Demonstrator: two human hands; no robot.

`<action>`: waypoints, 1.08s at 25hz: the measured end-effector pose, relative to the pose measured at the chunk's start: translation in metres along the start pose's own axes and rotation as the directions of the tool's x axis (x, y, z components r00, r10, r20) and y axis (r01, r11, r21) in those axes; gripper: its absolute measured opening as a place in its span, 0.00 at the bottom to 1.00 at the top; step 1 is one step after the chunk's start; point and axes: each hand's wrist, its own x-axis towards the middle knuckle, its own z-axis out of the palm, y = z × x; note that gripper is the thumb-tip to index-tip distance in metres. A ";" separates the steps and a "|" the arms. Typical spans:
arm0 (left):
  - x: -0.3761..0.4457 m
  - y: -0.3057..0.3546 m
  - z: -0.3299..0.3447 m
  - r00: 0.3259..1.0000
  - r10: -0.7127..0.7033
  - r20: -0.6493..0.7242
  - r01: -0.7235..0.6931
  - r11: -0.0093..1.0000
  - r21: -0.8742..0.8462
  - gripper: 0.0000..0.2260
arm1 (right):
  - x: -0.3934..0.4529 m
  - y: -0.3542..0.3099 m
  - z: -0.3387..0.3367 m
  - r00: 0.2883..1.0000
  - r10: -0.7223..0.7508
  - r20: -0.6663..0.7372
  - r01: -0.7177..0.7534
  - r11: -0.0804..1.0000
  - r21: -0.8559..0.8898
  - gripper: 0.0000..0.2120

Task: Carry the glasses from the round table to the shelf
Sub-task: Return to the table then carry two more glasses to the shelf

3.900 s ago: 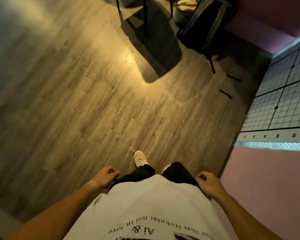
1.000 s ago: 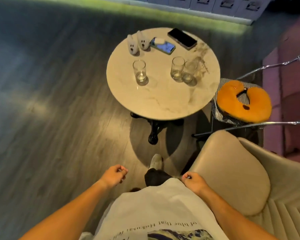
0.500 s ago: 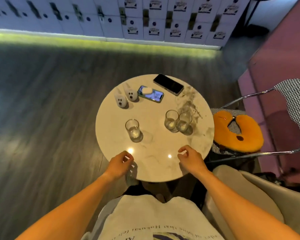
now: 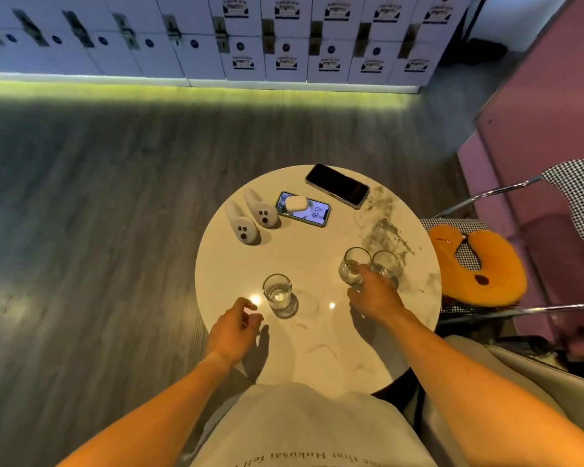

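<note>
The right hand (image 4: 373,294) curls its fingers onto the middle glass (image 4: 350,266); the left hand (image 4: 233,326) hovers half-spread beside the near glass (image 4: 277,293) on the surface (image 4: 317,348).

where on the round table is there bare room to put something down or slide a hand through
Bare marble lies at the near edge of the round table between the two forearms, and mid-table between the lone glass and the lit phone. It is crowded on the right, where the right hand meets the glass pair.
</note>
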 end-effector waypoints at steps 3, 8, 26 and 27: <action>0.002 0.007 -0.003 0.987 0.096 -0.125 -0.101 0.994 -0.031 0.19 | 0.011 0.000 0.004 0.997 -0.038 -0.070 0.033 0.997 -0.067 0.20; 0.014 0.021 0.012 0.976 0.217 0.008 -0.212 0.941 0.265 0.19 | 0.018 -0.003 0.005 0.994 -0.041 -0.102 0.028 0.991 -0.130 0.14; -0.006 0.072 -0.069 0.924 0.178 -0.339 -0.148 0.983 0.113 0.12 | 0.038 -0.088 -0.052 0.773 -0.630 0.072 0.634 0.767 -0.099 0.09; -0.011 0.077 -0.091 0.896 0.194 -0.398 -0.158 0.980 0.123 0.16 | 0.041 -0.113 -0.064 0.724 -0.687 0.057 0.689 0.718 -0.104 0.10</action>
